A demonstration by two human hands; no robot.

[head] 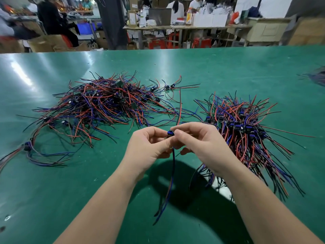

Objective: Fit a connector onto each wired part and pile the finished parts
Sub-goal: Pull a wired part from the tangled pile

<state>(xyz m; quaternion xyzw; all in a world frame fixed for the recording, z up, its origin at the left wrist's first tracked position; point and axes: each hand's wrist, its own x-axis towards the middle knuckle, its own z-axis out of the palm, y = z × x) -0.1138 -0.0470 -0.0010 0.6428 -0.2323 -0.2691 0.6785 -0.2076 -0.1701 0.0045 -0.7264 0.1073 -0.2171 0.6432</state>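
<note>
Above the green table (211, 71), my left hand (147, 148) and my right hand (198, 143) meet fingertip to fingertip. Between them they pinch a small blue connector (170, 133) on a wired part. That part's blue and dark wires (171, 176) hang down toward me, and a red wire (180, 110) rises from it. A loose heap of red, blue and black wired parts (102, 104) lies at the left. To the right sits a denser pile of wired parts with blue connectors (241, 124).
A small bundle of wires (28, 148) lies near the table's left edge, and another blurred bundle (318, 77) at the far right edge. Beyond the table's far edge are people, boxes, red stools and cluttered benches (175, 27).
</note>
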